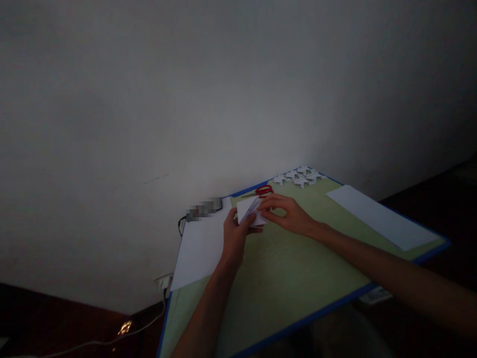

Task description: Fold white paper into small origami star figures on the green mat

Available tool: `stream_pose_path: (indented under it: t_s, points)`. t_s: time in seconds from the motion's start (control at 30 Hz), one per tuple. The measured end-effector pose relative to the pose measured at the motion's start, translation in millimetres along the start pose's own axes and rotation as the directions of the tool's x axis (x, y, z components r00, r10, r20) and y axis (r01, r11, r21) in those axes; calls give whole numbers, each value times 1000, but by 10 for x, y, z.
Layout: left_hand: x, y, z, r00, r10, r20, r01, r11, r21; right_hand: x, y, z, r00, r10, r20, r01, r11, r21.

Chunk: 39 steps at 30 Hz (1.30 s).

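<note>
A small folded piece of white paper [246, 207] is held up above the green table. My left hand [237, 228] grips it from the left and below, with the thumb across its front. The fingers of my right hand [285, 213] pinch the paper's right side, where a flap stands up along a slanted fold. Just behind the paper lies a pair of scissors with red handles [264, 190], blades pointing left. Several folded white paper stars [302, 175] lie grouped at the table's far corner.
The green table [290, 278] has a blue edge and stands against a grey wall [223, 99]. White sheets lie at its left [201, 248] and right [376, 216]. A blurred-out device [204, 209] with a black cable rests at the back left. A white cord hangs from a plug [164, 282] at the wall.
</note>
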State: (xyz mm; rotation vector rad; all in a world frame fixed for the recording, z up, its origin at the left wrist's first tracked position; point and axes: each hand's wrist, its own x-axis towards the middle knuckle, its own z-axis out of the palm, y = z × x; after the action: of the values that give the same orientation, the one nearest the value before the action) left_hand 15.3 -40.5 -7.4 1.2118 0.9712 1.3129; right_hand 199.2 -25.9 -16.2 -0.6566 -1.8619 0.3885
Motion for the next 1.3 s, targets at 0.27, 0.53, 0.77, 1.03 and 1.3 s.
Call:
stream_pose_path:
  t_s: [0.27,0.53,0.77,1.03,1.3]
  points:
    - [-7,5,22,1000,23,-1,-23,999,-39,-20,34,18,994,110,9,-110,991,81]
    - [-11,10,47,999,35,-35,-36,998,-46,-31,30,13,989,140,41,-144,983,111]
    - [-6,-13,42,996,58,-62,-59,998,-16,-20,-4,27,993,105,55,-109,991,72]
    - [11,-34,22,985,101,-141,-101,995,7,-56,19,127,961,275,21,-275,950,149]
    - [-31,-68,58,970,161,-184,-158,987,32,-57,56,141,935,348,69,-355,920,166]
